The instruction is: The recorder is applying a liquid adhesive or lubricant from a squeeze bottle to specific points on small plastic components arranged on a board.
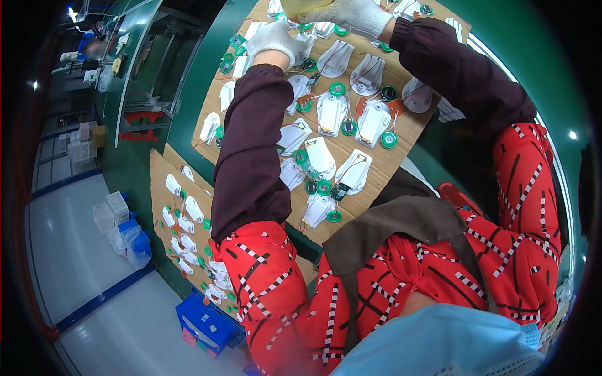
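Note:
My left hand (274,42), in a white knit glove, is over the far left part of a cardboard sheet (401,66). Its fingers look curled, but what they hold is hidden. My right hand (362,17), gloved too, reaches in from the right and closes on a pale yellowish object (303,6), cut off by the top edge. Around both hands lie white plastic housings (332,113) with thin red wires, round green-rimmed parts (389,139) and small green circuit boards (339,191). One white housing (305,44) lies right beside my left glove.
A second cardboard sheet (164,219) with similar white housings is at the lower left. Below it stands a blue bin (205,321). Clear plastic baskets (111,210) and a blue container (135,241) are on the floor. A red stool (140,125) stands under the bench at left.

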Demonstrator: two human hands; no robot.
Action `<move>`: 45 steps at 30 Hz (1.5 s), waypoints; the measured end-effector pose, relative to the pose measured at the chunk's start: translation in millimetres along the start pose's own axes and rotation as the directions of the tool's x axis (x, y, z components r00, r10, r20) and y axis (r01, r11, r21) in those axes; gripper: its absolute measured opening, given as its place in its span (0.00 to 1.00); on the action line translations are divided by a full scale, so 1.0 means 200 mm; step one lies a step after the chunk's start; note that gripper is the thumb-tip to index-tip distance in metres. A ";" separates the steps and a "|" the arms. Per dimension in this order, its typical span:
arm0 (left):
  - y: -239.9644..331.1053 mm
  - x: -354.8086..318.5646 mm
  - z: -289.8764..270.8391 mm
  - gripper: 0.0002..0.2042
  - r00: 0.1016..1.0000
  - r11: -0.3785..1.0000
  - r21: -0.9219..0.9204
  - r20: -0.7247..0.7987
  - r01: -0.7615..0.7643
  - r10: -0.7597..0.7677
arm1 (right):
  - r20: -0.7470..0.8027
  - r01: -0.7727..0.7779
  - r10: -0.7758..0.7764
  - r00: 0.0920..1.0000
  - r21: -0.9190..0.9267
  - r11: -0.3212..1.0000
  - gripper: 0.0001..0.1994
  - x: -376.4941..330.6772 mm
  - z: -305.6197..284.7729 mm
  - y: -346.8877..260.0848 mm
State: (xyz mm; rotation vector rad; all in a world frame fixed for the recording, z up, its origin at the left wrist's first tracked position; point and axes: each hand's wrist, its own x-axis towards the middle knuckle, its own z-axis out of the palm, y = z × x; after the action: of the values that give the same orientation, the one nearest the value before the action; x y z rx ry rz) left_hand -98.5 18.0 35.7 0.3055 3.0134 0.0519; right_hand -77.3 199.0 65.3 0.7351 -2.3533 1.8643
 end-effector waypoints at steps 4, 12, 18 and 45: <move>0.02 -0.01 -0.02 0.29 1.000 1.000 0.018 0.021 0.022 -0.023 | -0.120 0.043 -0.072 0.990 -0.228 0.973 0.23 -0.01 0.01 -0.04; 0.07 -0.01 -0.03 0.23 0.998 0.998 0.027 -0.031 0.061 -0.060 | 0.054 0.047 -0.061 0.997 0.233 0.971 0.21 0.02 -0.01 0.06; 0.06 -0.02 -0.01 0.21 0.998 0.998 0.051 -0.055 0.035 -0.032 | -0.036 0.076 -0.069 0.997 0.217 0.973 0.22 -0.03 0.01 -0.02; 0.06 0.00 0.00 0.22 0.999 0.997 0.065 -0.031 0.035 -0.033 | -0.045 -0.141 0.133 0.990 -0.374 0.917 0.20 -0.06 -0.07 -0.04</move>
State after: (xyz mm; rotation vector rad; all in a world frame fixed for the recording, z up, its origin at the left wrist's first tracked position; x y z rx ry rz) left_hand -95.3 30.5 37.3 0.2619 3.0535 -0.0457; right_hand -67.1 214.6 72.5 0.5194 -2.6951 1.3780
